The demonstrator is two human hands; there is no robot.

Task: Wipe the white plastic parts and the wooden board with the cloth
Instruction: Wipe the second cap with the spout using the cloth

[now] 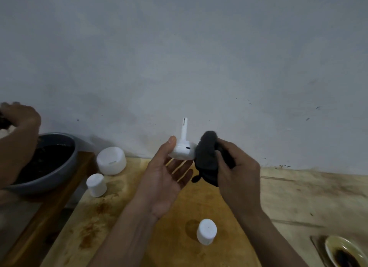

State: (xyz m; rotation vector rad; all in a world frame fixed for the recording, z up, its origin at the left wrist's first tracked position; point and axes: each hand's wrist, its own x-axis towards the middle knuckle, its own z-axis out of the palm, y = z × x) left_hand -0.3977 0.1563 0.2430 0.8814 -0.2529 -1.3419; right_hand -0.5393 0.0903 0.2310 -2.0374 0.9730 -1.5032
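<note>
White caps (206,231) stand on the wooden board (171,248); left fingers (171,142) pinch stemmed part (182,151), right fingers (221,157) grip cloth (206,157).

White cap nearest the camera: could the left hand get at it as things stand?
Probably, once freed: nothing stands between the left hand and the white cap, but that hand holds the stemmed part.

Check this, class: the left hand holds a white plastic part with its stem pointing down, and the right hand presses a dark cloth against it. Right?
Not quite. The head view shows the stem pointing up, not down. The rest stands: the left hand holds the white plastic part, and the right hand presses the dark cloth against it.
</note>
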